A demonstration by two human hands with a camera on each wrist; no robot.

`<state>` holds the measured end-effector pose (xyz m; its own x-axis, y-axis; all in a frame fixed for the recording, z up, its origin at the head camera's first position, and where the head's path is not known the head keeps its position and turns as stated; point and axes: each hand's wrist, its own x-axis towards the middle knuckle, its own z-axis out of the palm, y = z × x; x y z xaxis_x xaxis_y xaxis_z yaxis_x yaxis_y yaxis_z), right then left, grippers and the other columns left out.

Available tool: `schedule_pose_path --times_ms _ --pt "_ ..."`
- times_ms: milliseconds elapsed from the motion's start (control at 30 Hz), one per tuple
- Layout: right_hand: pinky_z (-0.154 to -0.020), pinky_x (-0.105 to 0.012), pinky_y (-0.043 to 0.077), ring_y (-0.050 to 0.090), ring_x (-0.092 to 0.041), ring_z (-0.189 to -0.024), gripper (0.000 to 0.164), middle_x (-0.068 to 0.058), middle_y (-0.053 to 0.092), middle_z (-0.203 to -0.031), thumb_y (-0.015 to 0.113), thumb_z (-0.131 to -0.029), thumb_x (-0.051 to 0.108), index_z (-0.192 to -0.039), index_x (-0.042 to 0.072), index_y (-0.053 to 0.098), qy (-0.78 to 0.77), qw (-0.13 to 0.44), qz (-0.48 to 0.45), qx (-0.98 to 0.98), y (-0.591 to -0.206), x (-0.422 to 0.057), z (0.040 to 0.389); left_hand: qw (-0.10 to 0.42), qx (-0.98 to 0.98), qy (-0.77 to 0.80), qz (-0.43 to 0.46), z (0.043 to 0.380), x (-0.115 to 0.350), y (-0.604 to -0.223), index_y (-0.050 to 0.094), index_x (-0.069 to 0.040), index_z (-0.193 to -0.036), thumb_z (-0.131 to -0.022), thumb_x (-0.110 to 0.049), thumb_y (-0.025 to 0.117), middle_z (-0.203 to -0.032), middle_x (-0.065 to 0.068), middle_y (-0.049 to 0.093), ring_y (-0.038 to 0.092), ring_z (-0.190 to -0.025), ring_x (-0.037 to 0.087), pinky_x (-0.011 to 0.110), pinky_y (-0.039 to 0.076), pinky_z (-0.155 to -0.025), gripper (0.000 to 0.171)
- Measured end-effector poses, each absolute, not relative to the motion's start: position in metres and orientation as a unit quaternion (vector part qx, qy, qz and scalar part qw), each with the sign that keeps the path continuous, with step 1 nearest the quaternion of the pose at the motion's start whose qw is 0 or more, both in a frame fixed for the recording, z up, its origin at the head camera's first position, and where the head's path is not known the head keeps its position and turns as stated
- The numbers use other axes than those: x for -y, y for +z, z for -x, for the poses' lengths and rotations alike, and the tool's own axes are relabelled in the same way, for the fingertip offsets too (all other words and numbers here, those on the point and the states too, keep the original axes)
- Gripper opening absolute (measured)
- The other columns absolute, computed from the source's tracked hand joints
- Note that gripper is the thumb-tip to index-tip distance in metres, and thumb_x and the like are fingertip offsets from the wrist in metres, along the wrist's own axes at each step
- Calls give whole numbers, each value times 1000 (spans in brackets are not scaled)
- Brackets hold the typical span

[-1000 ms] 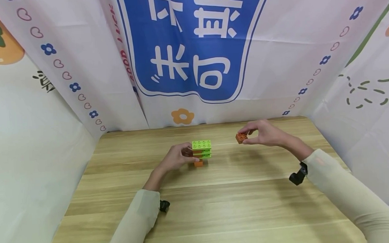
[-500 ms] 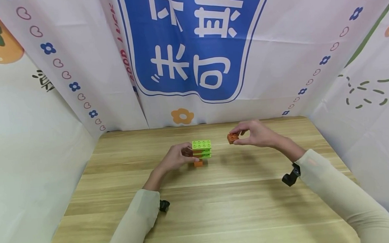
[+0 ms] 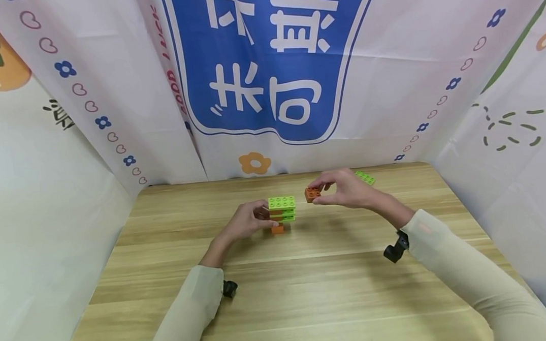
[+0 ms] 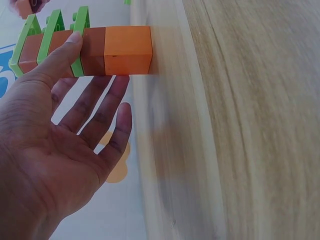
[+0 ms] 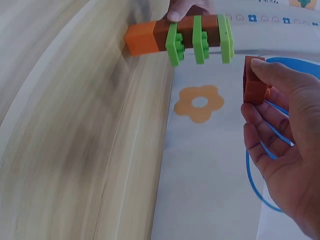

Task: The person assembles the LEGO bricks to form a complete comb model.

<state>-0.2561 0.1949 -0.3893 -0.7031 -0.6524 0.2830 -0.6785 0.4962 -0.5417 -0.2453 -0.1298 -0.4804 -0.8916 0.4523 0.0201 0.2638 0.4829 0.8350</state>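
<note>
A tower of toy building bricks (image 3: 281, 203) stands on the wooden table, with an orange brick (image 4: 128, 50) at its base. Above that, brown bricks alternate with wider green plates (image 5: 175, 45) that jut out to one side. My left hand (image 3: 248, 220) holds the tower from the left, thumb on its near side in the left wrist view. To the right of the tower, my right hand (image 3: 347, 188) pinches a brown brick (image 3: 311, 194) between thumb and fingers. This brick is in the air, studs up, a small gap from the tower.
A loose green plate (image 3: 365, 177) lies at the back of the table (image 3: 278, 297), behind my right hand. A printed white cloth (image 3: 171, 154) hangs along the back edge and both sides.
My right hand has moved left with the brown brick, closer to the tower. The loose green plate has come into sight behind it. My left hand stays on the tower.
</note>
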Motion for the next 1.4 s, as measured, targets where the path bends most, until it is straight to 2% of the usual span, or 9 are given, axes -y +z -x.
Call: schedule_pose_path --times_ms 233,467,833,1033,1400 --pt "-81 -37 61 70 -15 -92 36 2 78 -104 90 -87 23 -120 10 80 317 22 -387 866 -386 -180 257 108 -850 471 -211 246 130 -481 71 -13 -107 -91 -21 87 -110 6 78 74 -99 19 40 61 -91 25" --pt "-82 -32 60 70 -12 -92 35 2 78 -103 89 -88 23 -119 10 80 324 30 -400 857 -388 -163 261 108 -849 474 -210 247 130 -481 71 -13 -107 -90 -19 88 -111 5 78 74 -101 20 41 61 -94 25" --pt "-84 -32 60 73 -25 -94 35 -2 78 -104 89 -88 21 -118 6 80 341 37 -422 839 -385 -139 261 109 -843 479 -219 248 130 -481 71 -12 -108 -90 -18 88 -112 6 78 75 -101 21 41 61 -94 25" --pt "-83 -29 60 71 -19 -93 35 -1 78 -102 90 -87 21 -117 6 80 333 43 -426 840 -386 -129 264 107 -844 478 -217 248 130 -482 71 -12 -107 -90 -17 87 -111 5 78 74 -101 20 41 61 -94 24" --pt "-83 -28 60 73 -21 -93 35 -1 77 -101 90 -87 24 -116 7 80 319 41 -432 843 -388 -118 266 108 -844 479 -214 248 130 -482 71 -12 -106 -89 -17 88 -110 5 79 75 -100 20 39 61 -94 24"
